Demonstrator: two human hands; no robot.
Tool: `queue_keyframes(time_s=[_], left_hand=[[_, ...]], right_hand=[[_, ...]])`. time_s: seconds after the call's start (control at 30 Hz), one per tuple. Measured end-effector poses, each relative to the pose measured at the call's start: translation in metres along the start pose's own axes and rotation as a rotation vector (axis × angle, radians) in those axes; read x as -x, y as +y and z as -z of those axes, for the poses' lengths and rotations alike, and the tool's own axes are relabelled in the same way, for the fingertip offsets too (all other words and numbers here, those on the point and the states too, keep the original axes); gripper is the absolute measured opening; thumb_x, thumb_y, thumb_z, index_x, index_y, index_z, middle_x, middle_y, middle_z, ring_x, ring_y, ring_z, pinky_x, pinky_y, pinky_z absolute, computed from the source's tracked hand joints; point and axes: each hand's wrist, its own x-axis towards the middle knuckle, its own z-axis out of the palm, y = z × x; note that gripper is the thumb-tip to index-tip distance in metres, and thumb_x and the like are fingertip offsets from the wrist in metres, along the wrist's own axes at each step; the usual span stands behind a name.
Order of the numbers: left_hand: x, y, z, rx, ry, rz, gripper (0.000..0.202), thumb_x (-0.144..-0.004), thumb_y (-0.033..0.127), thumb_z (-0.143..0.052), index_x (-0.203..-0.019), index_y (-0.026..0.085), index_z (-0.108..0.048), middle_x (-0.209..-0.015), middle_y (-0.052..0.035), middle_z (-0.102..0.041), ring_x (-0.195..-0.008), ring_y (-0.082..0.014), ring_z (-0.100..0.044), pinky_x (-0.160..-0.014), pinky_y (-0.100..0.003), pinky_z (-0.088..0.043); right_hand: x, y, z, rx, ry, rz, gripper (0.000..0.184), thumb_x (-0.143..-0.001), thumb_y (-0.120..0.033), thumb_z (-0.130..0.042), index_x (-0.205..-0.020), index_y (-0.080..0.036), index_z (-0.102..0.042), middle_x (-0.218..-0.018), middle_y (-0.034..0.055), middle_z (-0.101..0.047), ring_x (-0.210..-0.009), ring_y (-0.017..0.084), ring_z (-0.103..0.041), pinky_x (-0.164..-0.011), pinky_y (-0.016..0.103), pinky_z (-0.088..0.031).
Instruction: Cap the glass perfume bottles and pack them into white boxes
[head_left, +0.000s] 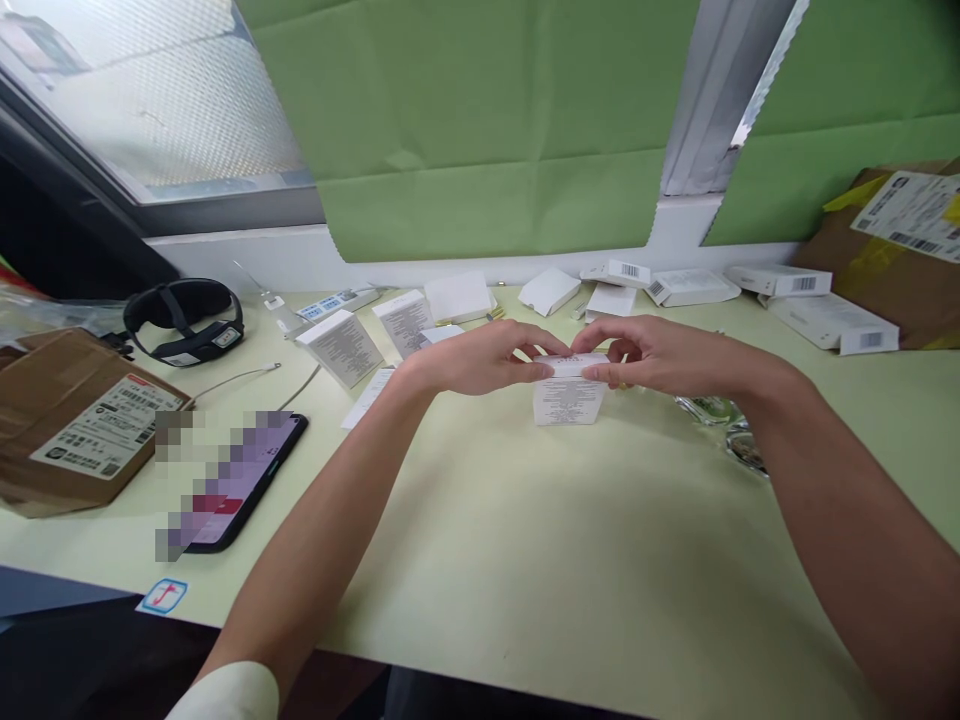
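Observation:
A small white carton (pixel 568 400) with printed text on its front stands upright on the pale table, held at its top from both sides. My left hand (pixel 499 356) pinches the top left edge, thumb in front and fingers behind. On the opposite side, my right hand (pixel 637 352) grips the top right edge in the same manner. The fingertips of both hands nearly meet over the carton's top. Whether its lid is fully closed cannot be made out. Behind my left hand stand similar printed cartons (pixel 346 348).
Several flat white boxes (pixel 691 287) lie along the back wall. Shiny packets (pixel 709 409) are beside my right forearm. On the left are a phone (pixel 251 480), a brown parcel (pixel 90 420) and a black headset (pixel 184 322). A large cardboard box (pixel 885 265) stands far right.

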Motion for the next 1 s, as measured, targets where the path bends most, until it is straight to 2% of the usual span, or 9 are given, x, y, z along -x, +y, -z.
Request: queue_keyframes(time_s=[0.37, 0.53, 0.73, 1.0], left_hand=[[-0.0007, 0.0036, -0.0003, -0.070, 0.007, -0.020, 0.038, -0.095, 0.034, -0.052, -0.131, 0.026, -0.061, -0.125, -0.0027, -0.067, -0.105, -0.0194, -0.064, -0.079, -0.029, -0.049], [-0.0013, 0.0018, -0.0006, -0.059, 0.004, -0.035, 0.037, -0.095, 0.034, -0.053, -0.131, 0.027, -0.061, -0.128, -0.0027, -0.065, -0.109, -0.0183, -0.063, -0.082, -0.027, -0.049], [-0.0016, -0.0019, 0.0000, -0.017, -0.009, -0.017, 0.037, -0.095, 0.035, -0.055, -0.131, 0.029, -0.060, -0.131, -0.0010, -0.063, -0.115, -0.0180, -0.061, -0.086, -0.025, -0.048], [-0.0019, 0.0002, -0.0009, 0.018, -0.009, 0.000, 0.039, -0.099, 0.046, -0.045, -0.130, 0.029, -0.060, -0.130, -0.0005, -0.064, -0.114, -0.0175, -0.060, -0.085, -0.025, -0.046]], right_hand=[[0.0000, 0.0009, 0.0003, -0.063, -0.029, -0.015, 0.038, -0.084, -0.055, -0.060, -0.116, -0.033, -0.062, -0.106, 0.0028, -0.068, -0.084, 0.020, -0.062, -0.066, 0.031, -0.040], [-0.0012, 0.0008, 0.0001, -0.156, -0.066, 0.033, 0.035, -0.089, -0.056, -0.055, -0.112, -0.030, -0.063, -0.115, 0.0036, -0.065, -0.086, 0.019, -0.062, -0.071, 0.031, -0.045], [-0.0017, 0.0019, -0.0005, -0.170, -0.063, 0.024, 0.038, -0.090, -0.058, -0.053, -0.115, -0.031, -0.062, -0.118, 0.0051, -0.063, -0.087, 0.020, -0.062, -0.073, 0.033, -0.048], [-0.0031, 0.0052, -0.0024, -0.111, -0.072, -0.006, 0.042, -0.090, -0.059, -0.050, -0.122, -0.034, -0.061, -0.118, 0.0056, -0.064, -0.090, 0.022, -0.063, -0.076, 0.035, -0.049]])
